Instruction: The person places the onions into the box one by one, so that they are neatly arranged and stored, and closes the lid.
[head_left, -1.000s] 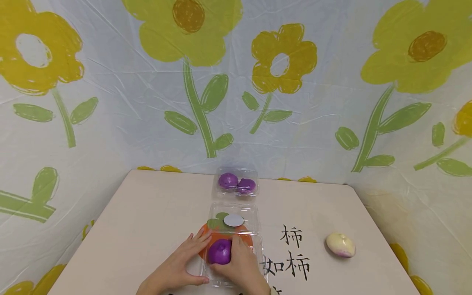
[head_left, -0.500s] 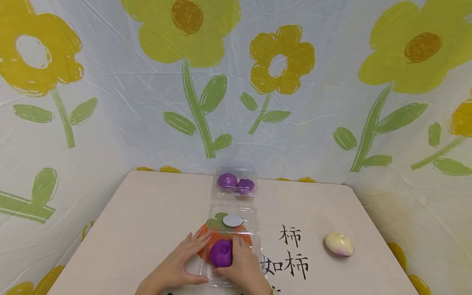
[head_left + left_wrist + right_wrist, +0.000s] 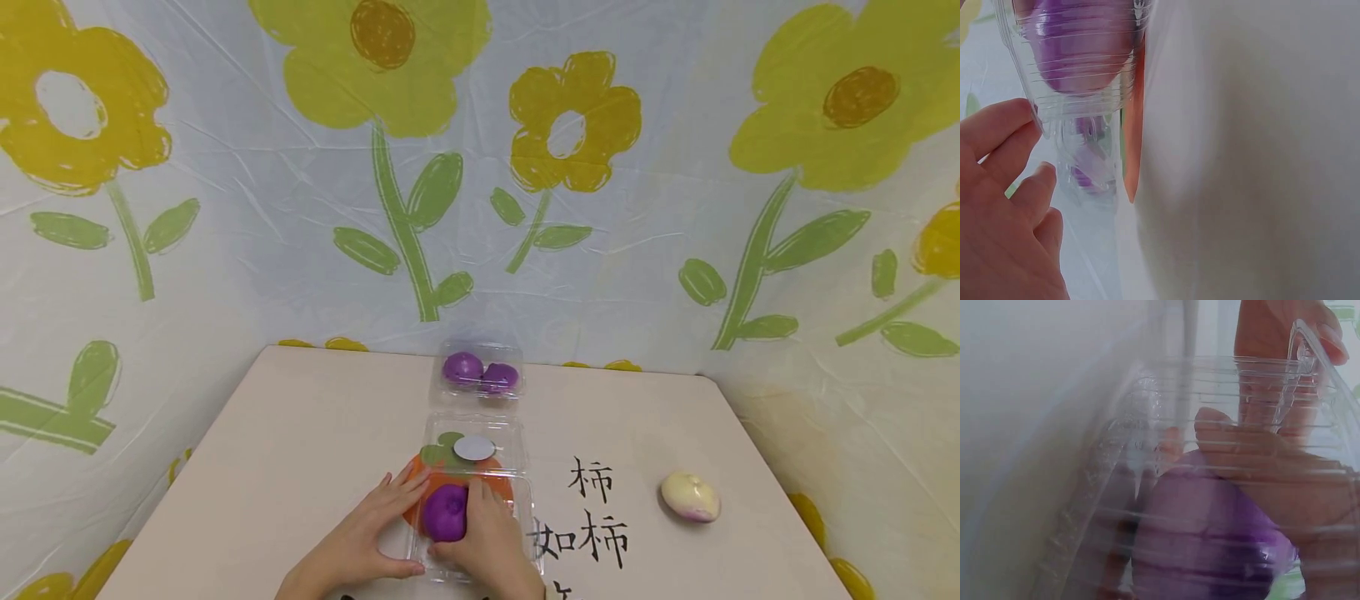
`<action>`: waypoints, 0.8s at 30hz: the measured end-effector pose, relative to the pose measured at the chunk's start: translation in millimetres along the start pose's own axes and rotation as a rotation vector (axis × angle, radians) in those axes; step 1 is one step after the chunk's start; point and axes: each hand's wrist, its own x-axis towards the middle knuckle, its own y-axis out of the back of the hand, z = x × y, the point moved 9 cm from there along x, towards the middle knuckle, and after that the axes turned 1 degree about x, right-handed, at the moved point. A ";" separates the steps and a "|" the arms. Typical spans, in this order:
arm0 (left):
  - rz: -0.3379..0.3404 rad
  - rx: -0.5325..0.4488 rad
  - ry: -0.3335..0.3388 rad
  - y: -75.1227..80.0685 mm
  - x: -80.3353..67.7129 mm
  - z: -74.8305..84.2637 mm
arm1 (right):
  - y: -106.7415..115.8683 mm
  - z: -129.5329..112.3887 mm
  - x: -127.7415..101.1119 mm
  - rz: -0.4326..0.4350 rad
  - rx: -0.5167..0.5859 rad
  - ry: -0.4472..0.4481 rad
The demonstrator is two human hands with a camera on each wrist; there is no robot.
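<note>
In the head view my right hand (image 3: 491, 529) grips a shiny purple turnip (image 3: 446, 513) from its right side, inside an open clear plastic clamshell box (image 3: 531, 508). The right wrist view shows the thumb and fingers around the turnip (image 3: 1191, 531) through the ribbed wall. My left hand (image 3: 367, 533) spreads along the box's left side, fingers straight and thumb by the near left corner. Its fingertips touch the box rim in the left wrist view, where the turnip (image 3: 1082, 47) shows through the plastic. The box lid (image 3: 510, 429), with a white oval label (image 3: 475, 448), lies folded back.
Farther back stands another clear box (image 3: 480, 346) with two purple turnips (image 3: 462, 367) inside. A cream turnip (image 3: 690, 497) with a purple underside lies at the right. Under the open box the table (image 3: 337, 433) bears an orange persimmon print (image 3: 411, 510); black characters (image 3: 600, 537) are beside it.
The purple turnip has shifted and turned slightly within the box, in my right hand's grip. My left hand and the box stay in place.
</note>
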 end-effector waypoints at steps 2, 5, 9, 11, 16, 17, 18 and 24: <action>0.000 0.000 -0.003 0.2 0.4 0.4 | -0.4 0.2 0.2 0.000 0.000 -0.003; 0.001 0.005 -0.004 1.1 0.8 1.0 | -1.1 0.2 0.0 0.004 -0.004 -0.010; 0.000 0.008 0.001 1.8 1.0 1.2 | -0.7 -1.8 0.1 0.016 -0.005 -0.012; -0.001 0.008 0.001 1.8 1.1 1.4 | -0.1 -2.9 0.1 0.019 -0.002 -0.012; -0.021 0.006 0.012 0.2 1.6 0.7 | 0.2 -2.7 -1.3 0.008 0.001 -0.017; -0.030 0.005 0.020 -0.3 1.6 0.2 | 0.2 -2.6 -1.6 0.003 0.003 -0.016; -0.036 0.003 0.026 -0.6 1.6 -0.3 | 0.4 -2.5 -2.0 -0.002 0.000 -0.013; -0.047 0.009 0.033 -1.1 1.3 -1.4 | 8.8 -2.1 -3.5 -0.031 0.027 0.014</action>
